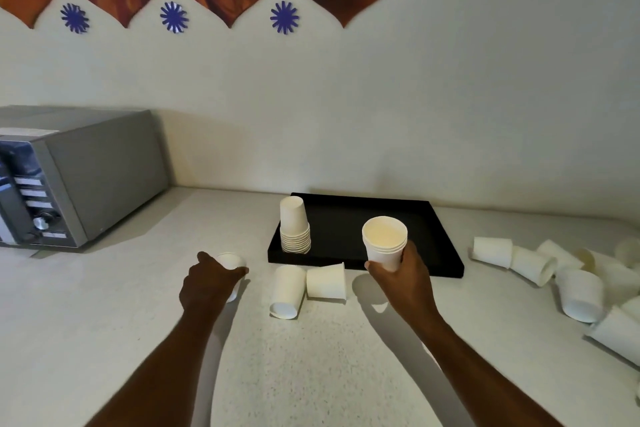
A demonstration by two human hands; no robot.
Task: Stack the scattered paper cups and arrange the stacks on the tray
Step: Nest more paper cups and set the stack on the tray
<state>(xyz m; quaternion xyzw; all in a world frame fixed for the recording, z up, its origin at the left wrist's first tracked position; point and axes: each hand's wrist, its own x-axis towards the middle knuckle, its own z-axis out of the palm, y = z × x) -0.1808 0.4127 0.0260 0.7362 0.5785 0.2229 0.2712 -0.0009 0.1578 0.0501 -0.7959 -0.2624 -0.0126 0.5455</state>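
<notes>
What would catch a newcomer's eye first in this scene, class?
The right hand holds a small stack of paper cups, mouths up, near the front edge of the black tray. A taller upside-down stack stands in the tray's near left corner. The left hand grips one cup on the counter.

No legible text, brand or number in view. Microwave [104, 177] control panel: several pale label strips [34, 193], lettering too blurred to read. Pale sticker [27, 132] on microwave top: nothing readable. Paper cups [294, 229]: plain white sides, no print to make out.
</notes>
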